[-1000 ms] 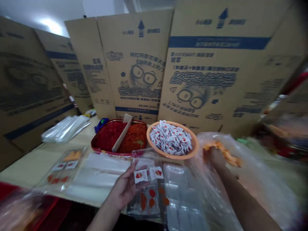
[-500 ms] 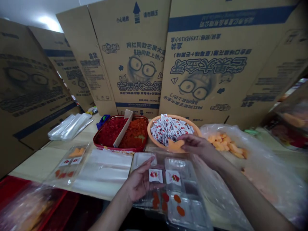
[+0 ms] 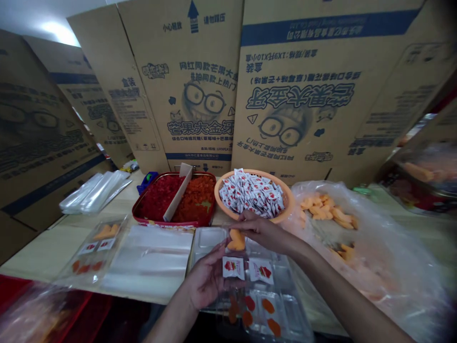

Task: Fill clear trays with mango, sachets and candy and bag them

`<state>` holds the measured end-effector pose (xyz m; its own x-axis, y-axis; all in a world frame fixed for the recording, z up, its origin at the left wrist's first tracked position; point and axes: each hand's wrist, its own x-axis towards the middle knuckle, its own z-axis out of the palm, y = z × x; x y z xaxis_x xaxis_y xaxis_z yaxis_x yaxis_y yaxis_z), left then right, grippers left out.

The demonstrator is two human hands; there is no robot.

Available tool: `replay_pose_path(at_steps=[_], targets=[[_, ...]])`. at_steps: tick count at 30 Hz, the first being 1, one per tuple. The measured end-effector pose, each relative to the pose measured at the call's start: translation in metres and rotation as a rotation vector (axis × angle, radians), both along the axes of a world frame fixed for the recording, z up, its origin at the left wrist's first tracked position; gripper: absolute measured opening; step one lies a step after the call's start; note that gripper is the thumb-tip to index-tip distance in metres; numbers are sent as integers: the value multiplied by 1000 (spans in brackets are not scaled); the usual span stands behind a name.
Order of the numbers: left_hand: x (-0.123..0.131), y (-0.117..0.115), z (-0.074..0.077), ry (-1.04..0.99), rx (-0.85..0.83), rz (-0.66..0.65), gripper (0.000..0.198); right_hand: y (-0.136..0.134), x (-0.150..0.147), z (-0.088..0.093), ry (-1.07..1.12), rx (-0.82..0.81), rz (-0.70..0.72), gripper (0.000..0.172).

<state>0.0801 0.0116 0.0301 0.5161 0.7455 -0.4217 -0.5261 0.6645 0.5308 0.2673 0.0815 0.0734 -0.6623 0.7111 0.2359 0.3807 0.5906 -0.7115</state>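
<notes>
Your left grip (image 3: 207, 281) is cupping a clear plastic tray (image 3: 285, 305) from below, while your right grip (image 3: 262, 233) is pinching dried mango pieces (image 3: 236, 240) in it.

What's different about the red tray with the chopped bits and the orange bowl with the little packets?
The red tray has corners, but the orange bowl is round. The tray holds loose chopped bits, dark red and orange, while the bowl holds white packets with red pictures. The tray has a cardboard divider down its middle; the bowl has none. Both sit side by side on the table, well filled.
</notes>
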Motion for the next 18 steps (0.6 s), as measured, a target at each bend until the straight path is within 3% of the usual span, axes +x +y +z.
replay_pose_path(at_steps=[3,6,8,9,13,18], targets=[[-3,1,-3,28,-24,12,55,2,18,-6,149,13,-190,26],[-9,3,-3,65,-52,35,57,21,67,-20,324,65,-766,27],[-13,3,0,87,-56,60,58,34,109,-34,179,64,-1169,27],[-15,3,1,95,-51,74,58,39,128,-41,121,39,-1237,23],[-22,2,3,123,-41,112,56,53,170,-68,-5,-67,-1240,19],[-24,4,2,156,-53,173,53,70,162,-83,-57,-78,-1199,16]])
